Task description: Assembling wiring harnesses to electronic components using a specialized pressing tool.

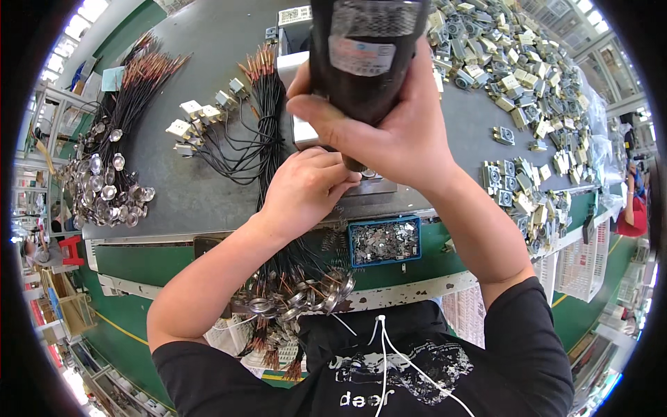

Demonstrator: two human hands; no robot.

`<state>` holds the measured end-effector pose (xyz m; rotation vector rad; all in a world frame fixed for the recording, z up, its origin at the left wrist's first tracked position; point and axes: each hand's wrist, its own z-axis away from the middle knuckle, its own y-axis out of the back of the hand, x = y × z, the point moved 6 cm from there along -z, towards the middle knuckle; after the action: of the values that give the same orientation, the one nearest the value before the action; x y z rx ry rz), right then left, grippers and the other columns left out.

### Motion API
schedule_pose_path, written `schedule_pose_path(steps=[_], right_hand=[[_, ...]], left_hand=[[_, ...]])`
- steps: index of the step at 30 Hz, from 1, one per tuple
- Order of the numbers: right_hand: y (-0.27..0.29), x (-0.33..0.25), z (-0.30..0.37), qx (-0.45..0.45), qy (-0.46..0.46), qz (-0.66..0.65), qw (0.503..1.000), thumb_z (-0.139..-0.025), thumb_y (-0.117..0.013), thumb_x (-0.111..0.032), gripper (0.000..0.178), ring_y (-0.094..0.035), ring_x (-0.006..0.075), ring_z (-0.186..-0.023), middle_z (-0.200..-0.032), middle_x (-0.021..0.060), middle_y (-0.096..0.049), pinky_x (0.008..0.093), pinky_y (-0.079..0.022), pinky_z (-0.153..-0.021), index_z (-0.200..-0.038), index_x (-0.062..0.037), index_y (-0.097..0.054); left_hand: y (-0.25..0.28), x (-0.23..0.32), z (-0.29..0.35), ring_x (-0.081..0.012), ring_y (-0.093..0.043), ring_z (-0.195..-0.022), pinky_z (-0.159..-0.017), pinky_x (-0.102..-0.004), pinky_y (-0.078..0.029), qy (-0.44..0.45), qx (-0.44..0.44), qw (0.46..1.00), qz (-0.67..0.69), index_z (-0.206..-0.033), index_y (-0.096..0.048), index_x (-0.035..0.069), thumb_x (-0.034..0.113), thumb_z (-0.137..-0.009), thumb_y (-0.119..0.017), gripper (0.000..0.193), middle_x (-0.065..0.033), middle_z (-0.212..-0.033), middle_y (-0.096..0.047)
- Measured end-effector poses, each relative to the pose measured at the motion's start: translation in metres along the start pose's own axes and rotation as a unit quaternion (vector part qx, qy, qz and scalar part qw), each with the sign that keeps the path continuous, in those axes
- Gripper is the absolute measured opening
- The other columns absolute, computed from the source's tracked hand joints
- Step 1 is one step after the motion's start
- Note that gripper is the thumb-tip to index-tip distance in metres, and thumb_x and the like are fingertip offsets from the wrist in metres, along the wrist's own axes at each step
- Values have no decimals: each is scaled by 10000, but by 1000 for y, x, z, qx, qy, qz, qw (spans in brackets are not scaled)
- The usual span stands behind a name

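Note:
My right hand (406, 142) is wrapped round a thick black electric screwdriver (354, 87), held upright with its lower end pointing down at a small metal block (375, 187) near the table's front edge. Close beside the tool's tip, my left hand (306, 184) has its fingers pinched together; whatever they hold is hidden. A bundle of black cables (269, 132) with copper-coloured ends runs under my left wrist. Several white switch-like parts (201, 118) hang on cables to the left. Below the table edge, round metal cups (302, 295) dangle on the cable ends.
A blue tray (385, 243) of small metal pieces sits at the front edge. Many loose switch-like parts (531, 94) are heaped on the right. On the left lies another cable bundle (139, 83) with metal cups (104, 181). A white-and-grey device (293, 62) stands behind my hands.

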<state>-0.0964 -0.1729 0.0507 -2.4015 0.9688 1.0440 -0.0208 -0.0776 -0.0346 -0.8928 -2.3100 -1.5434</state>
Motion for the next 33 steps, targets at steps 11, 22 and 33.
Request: schedule_pose_path(steps=[11, 22, 33], right_hand=[[11, -8, -3, 7, -83, -35, 996, -846, -777, 72, 272, -667, 105, -713, -920, 70, -720, 245, -542, -603, -1057, 26, -611], [11, -23, -1, 11, -57, 21, 998, -859, -764, 47, 120, -619, 71, -666, -869, 45, -712, 218, -491, -585, -945, 18, -686], [13, -9, 5, 33, -72, 10, 997, -870, -767, 60, 119, -625, 75, -641, -883, 58, -719, 218, -495, -562, -946, 20, -684]], left_hand=[[0, -2, 1, -252, -637, -799, -722, -397, -540, -6, 3, 1000, 7, -847, -698, 89, 98, -784, -756, 86, -27, -847, -656], [0, -1, 1, -250, -649, -822, -740, -398, -548, -3, -7, 1000, 2, -858, -713, 93, 101, -793, -757, 78, -17, -902, -686], [-2, -2, 2, -253, -668, -844, -775, -386, -559, 7, -30, 1000, 0, -878, -715, 82, 104, -794, -758, 97, -16, -995, -723]])
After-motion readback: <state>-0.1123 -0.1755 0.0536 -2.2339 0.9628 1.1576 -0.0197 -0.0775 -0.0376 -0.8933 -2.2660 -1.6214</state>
